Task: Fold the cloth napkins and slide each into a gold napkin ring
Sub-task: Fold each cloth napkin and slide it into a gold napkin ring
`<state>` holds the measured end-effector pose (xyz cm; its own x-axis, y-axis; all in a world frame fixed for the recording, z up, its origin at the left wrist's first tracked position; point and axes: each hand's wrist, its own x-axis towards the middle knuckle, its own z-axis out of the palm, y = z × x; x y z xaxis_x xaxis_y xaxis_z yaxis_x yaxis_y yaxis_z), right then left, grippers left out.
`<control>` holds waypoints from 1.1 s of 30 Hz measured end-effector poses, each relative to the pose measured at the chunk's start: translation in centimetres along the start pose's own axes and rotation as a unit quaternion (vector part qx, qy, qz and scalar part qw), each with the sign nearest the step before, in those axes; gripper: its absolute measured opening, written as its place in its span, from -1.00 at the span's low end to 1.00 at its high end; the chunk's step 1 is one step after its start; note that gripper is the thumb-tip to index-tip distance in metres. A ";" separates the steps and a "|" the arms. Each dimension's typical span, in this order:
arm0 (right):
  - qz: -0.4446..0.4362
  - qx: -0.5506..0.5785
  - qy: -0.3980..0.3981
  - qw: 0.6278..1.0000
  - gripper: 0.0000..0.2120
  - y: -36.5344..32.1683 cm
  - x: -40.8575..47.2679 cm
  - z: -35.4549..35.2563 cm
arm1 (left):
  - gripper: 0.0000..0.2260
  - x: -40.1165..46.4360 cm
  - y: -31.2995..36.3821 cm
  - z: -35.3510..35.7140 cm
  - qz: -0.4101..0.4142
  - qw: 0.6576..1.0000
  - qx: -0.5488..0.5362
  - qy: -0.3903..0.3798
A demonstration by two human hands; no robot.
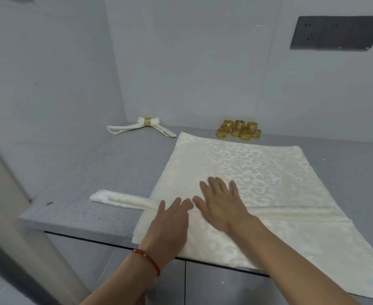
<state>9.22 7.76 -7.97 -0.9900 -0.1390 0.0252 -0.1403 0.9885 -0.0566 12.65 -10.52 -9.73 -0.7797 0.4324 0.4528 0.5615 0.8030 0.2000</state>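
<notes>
A grey speckled table (93, 172) runs along a pale wall, with cabinet fronts below its near edge. Spread over its right half lies a large cream napkin (258, 172) with a scrolled damask pattern; its near part hangs over the table's front edge. A fold line crosses it from left to right at the level of the hands, and a rolled or folded strip of the same cloth sticks out to the left onto the bare table.

Both forearms reach in from the bottom, bare, angled up and inward so that the hands meet near the napkin's left side. The right hand (222, 205) lies palm down on the cloth, fingers straight and slightly spread, grasping nothing. The left hand (170, 221) also rests flat, palm down, fingers extended and close together, their tips at the fold just beside the right hand's thumb. A red cord bracelet (148, 258) circles the left wrist.

On the wall, upper right, sits a dark socket panel (335, 34).

At the back of the table, a finished napkin (137, 127) lies in a bow-like shape, passed through a gold ring (148, 122). To its right, near the spread napkin's far edge, stands a cluster of gold rings (239, 129), touching one another.
</notes>
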 end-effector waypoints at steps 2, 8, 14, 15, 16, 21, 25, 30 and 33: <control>0.006 0.013 -0.007 1.000 -0.34 0.4 -0.1 0.8 | -0.70 0.8 -0.2 -0.8 -0.048 0.997 -0.046 -0.049; 0.012 0.080 -0.015 0.997 -0.29 0.8 0.2 1.2 | -0.77 5.2 -0.1 -2.7 -0.127 0.979 0.060 -0.150; 0.002 0.116 -0.039 0.992 -0.23 1.4 0.1 0.7 | -0.83 7.8 -0.1 -2.9 -0.113 0.942 0.130 -0.287; -0.001 0.115 -0.033 0.993 -0.24 1.5 0.2 0.7 | -0.79 8.2 0.1 -3.0 -0.109 0.929 0.149 -0.322; -0.002 0.117 -0.028 0.993 -0.24 1.4 0.1 0.8 | -0.77 8.4 0.4 -3.0 -0.101 0.915 0.172 -0.351; 0.000 0.164 -0.002 0.987 -0.27 1.5 0.0 0.5 | -0.76 10.4 2.2 -3.9 -0.032 0.881 0.201 -0.427; 0.008 0.187 0.009 0.982 -0.24 1.5 -0.1 0.3 | -0.82 12.5 1.7 -5.1 -0.062 0.872 0.067 -0.480; 0.009 0.200 0.032 0.979 -0.24 1.6 -0.2 0.7 | -0.80 13.1 -0.4 -6.9 -0.179 0.801 -0.221 -0.527; 0.010 0.219 0.038 0.975 -0.21 1.6 -0.2 0.7 | -0.75 12.4 -2.3 -6.9 -0.159 0.769 -0.306 -0.538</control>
<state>9.23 9.33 -8.77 -0.9908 -0.0985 0.0923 -0.1309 0.8685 -0.4781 3.62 -9.86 1.45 -0.4976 0.6075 -0.6192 0.0634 0.7374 0.6725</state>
